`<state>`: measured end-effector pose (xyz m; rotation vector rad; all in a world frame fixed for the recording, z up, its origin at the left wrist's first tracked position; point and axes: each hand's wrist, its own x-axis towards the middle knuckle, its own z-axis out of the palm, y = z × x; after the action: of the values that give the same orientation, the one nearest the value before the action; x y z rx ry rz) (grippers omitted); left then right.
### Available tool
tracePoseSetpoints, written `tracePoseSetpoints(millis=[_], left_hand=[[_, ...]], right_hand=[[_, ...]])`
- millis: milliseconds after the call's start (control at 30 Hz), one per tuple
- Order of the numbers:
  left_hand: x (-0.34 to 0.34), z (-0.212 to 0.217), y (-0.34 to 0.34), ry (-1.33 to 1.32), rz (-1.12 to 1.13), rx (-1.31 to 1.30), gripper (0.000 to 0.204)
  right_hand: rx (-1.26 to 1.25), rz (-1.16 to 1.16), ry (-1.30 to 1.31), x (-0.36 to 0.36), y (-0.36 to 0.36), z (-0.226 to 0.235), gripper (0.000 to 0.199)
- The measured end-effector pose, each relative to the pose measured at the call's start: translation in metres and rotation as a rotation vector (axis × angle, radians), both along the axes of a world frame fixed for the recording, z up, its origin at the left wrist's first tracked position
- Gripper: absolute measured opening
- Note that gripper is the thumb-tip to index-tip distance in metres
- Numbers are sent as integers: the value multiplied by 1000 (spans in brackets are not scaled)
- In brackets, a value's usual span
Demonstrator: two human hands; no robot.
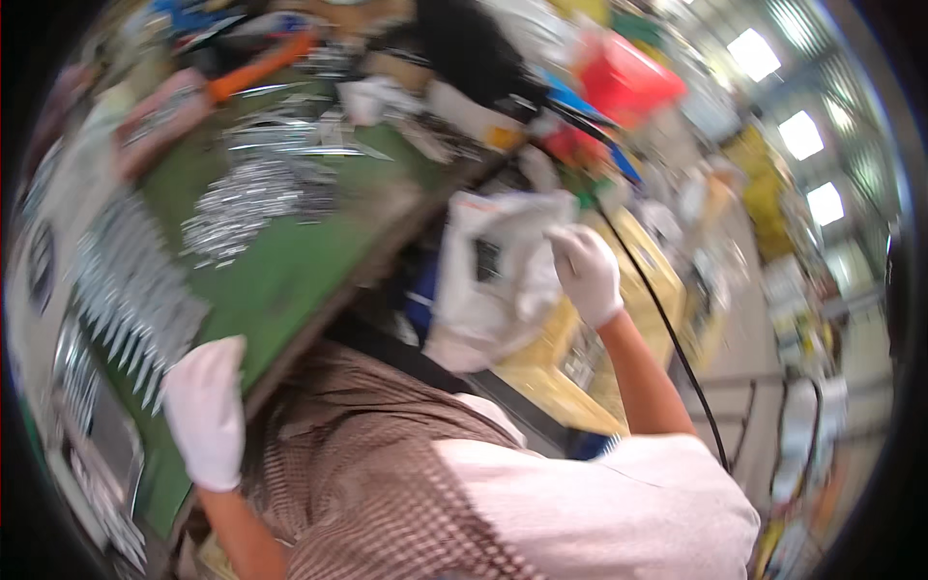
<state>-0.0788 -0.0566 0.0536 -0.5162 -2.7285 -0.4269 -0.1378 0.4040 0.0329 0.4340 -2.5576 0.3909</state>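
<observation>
My left hand [206,414], in a white glove, is at the near edge of a green tabletop [256,300]. Its fingers point towards a row of grey metal pieces with pointed ends [140,280]; blur hides whether it touches them. My right hand [587,275], also gloved in white, is held out to the right with its fingers curled closed. Beside it hangs or stands a white sack [512,261] with a dark printed patch. What those fingers hold, if anything, is too blurred to make out. A heap of shiny small metal parts [256,208] lies on the tabletop.
An orange-handled tool [261,68] and a pink box-like thing [164,121] lie at the table's far left. Beyond the sack is a red container [628,77]. Yellow wrapped stacks [556,358] stand at the right, and a black cable [667,319] hangs past my right arm.
</observation>
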Motion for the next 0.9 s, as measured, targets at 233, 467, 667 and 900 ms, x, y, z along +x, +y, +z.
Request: tracePoseSetpoints(millis=[233,467,667,900], left_hand=[[3,-10,4,-74,6,-76,38],[15,-15,11,-102,75,-229,42],[24,-19,19,-89,180,-301,43],[28,-28,26,-16,248,-316,43]], right_hand=[[-273,-1086,-54,94,204,-66,26],[-359,-1083,-1478,135,207,-186,102],[-334,-960,-1579,147,177,-252,146],[-157,-1180,-1310,166,166,-262,133]])
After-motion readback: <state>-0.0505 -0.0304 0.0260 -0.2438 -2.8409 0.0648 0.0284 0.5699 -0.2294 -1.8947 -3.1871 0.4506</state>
